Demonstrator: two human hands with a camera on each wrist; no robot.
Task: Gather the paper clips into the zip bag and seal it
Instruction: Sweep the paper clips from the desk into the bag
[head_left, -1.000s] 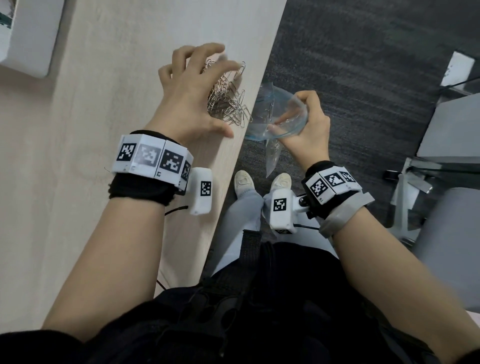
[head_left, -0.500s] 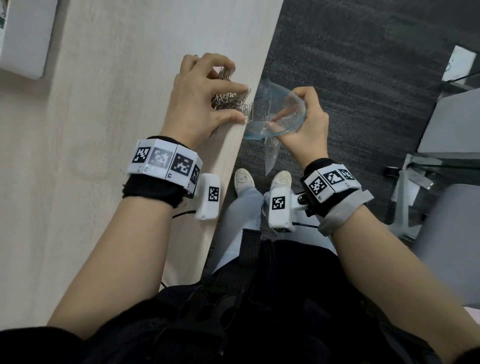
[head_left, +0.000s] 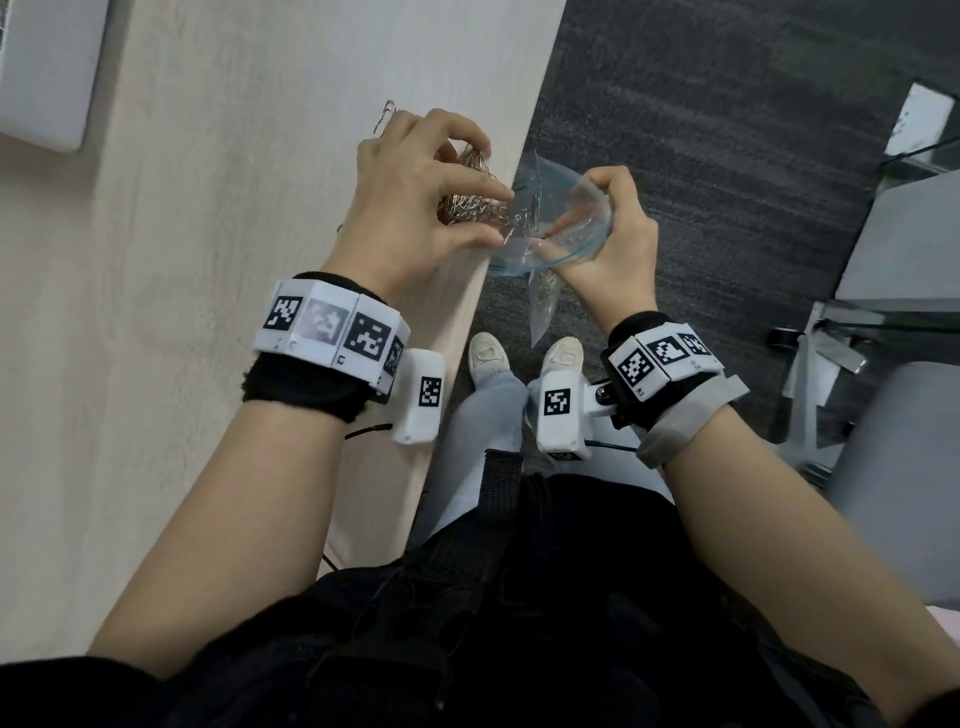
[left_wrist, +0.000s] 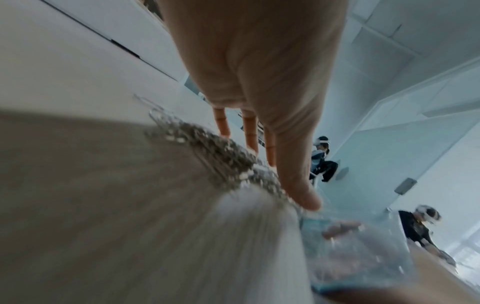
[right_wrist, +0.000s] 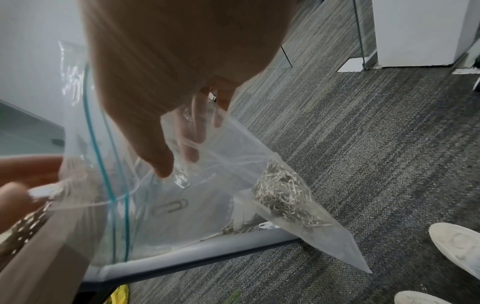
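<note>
My left hand (head_left: 415, 202) clawed over paper clips (head_left: 467, 208) at table edge (head_left: 470, 312); right hand (head_left: 602, 244) pinching zip bag (right_wrist: 207, 195) mouth open. Risk: clips miss mouth, hit carpet (head_left: 701, 156).

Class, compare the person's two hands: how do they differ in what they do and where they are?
The left hand is over the table, curled around a heap of paper clips at its edge; the right hand is beyond the edge, over the carpet. The left hand gathers loose clips; the right hand grips the zip bag, holding its mouth open. Both wear marker wristbands.
</note>
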